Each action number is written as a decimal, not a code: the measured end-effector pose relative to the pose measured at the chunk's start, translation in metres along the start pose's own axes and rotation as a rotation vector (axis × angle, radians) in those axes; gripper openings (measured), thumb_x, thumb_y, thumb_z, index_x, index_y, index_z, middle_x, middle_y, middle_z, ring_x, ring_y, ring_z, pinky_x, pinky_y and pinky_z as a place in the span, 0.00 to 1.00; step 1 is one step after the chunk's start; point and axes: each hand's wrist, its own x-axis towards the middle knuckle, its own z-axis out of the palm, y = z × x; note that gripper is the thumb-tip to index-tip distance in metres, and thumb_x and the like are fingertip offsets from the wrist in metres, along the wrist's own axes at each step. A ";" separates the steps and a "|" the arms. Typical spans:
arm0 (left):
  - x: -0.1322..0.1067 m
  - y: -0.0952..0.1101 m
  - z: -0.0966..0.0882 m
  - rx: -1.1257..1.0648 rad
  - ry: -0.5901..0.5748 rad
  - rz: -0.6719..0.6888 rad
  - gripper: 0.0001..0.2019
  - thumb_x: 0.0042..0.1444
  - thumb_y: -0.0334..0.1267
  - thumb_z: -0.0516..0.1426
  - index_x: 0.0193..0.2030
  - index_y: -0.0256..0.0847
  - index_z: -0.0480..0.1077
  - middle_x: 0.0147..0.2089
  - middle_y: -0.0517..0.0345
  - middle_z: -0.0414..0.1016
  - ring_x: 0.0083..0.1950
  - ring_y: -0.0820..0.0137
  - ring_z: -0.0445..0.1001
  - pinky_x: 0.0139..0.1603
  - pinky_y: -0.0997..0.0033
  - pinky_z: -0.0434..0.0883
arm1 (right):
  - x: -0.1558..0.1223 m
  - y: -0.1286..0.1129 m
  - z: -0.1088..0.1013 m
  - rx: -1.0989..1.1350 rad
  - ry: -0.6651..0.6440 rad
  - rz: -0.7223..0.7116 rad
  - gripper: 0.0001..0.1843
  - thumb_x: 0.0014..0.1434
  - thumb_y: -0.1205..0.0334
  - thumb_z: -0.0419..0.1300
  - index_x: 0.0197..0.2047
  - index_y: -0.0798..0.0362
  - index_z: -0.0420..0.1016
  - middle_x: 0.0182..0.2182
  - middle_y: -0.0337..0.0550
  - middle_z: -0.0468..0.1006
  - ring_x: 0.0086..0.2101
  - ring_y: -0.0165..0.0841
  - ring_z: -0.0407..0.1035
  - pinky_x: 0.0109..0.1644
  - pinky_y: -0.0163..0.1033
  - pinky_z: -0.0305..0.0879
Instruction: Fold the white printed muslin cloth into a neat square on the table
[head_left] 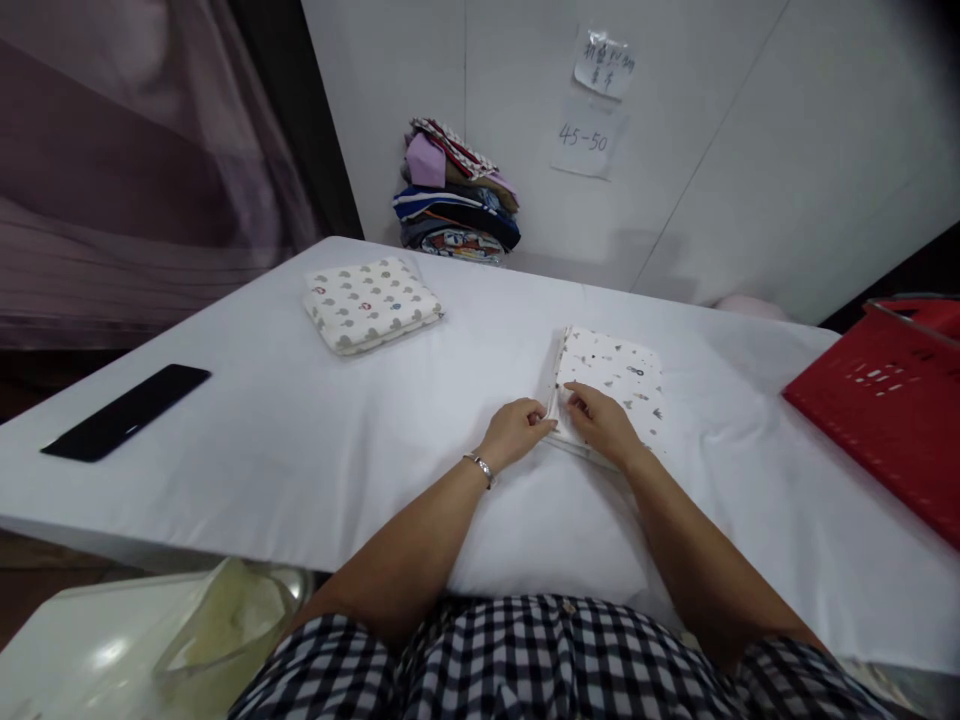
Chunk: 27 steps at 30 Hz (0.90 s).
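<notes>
A folded white cloth with a small scattered print lies on the white-covered table in front of me. My left hand, with a bracelet at the wrist, pinches the cloth's near left edge between thumb and fingers. Over the same left edge, my right hand is closed, its curled fingers gripping the fabric there; the fingertips are partly hidden. Farther left on the table rests a second folded cloth, white with grey shapes and a few coloured figures, apart from both hands.
A flat black object lies at the table's left. At the right edge stands a red basket. Several folded fabrics are piled against the wall beyond the table. Below left is a white surface with a clear container.
</notes>
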 end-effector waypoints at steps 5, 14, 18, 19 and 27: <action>-0.002 0.001 0.001 -0.022 0.025 -0.054 0.12 0.51 0.47 0.55 0.27 0.40 0.68 0.32 0.60 0.69 0.32 0.73 0.65 0.33 0.73 0.61 | -0.035 0.046 -0.026 -0.173 0.237 0.200 0.24 0.58 0.53 0.50 0.55 0.55 0.67 0.53 0.51 0.68 0.53 0.44 0.61 0.57 0.49 0.56; -0.001 0.001 0.003 -0.033 0.044 -0.065 0.11 0.52 0.44 0.54 0.26 0.40 0.67 0.33 0.60 0.69 0.33 0.73 0.67 0.36 0.73 0.63 | -0.042 0.095 -0.035 0.209 0.142 0.747 0.46 0.48 0.46 0.60 0.66 0.51 0.48 0.54 0.51 0.68 0.47 0.44 0.67 0.49 0.45 0.65; -0.006 0.009 0.009 -0.059 -0.022 -0.032 0.11 0.52 0.44 0.54 0.26 0.39 0.68 0.33 0.59 0.69 0.34 0.73 0.67 0.36 0.73 0.63 | -0.019 0.107 -0.045 0.311 0.052 0.664 0.47 0.46 0.52 0.63 0.66 0.49 0.48 0.55 0.51 0.66 0.47 0.41 0.68 0.49 0.43 0.64; -0.009 0.012 0.012 -0.065 -0.060 0.008 0.11 0.52 0.43 0.54 0.26 0.39 0.68 0.33 0.59 0.68 0.34 0.73 0.67 0.36 0.74 0.63 | -0.012 0.112 -0.047 0.319 0.030 0.635 0.47 0.46 0.53 0.63 0.66 0.49 0.48 0.55 0.51 0.66 0.47 0.41 0.68 0.49 0.43 0.65; -0.027 0.028 0.030 -0.038 -0.360 0.299 0.09 0.50 0.40 0.57 0.39 0.41 0.70 0.40 0.60 0.69 0.34 0.75 0.67 0.34 0.77 0.62 | 0.055 0.137 -0.030 0.234 -0.060 0.238 0.39 0.48 0.61 0.61 0.63 0.50 0.56 0.55 0.46 0.67 0.52 0.40 0.63 0.57 0.45 0.58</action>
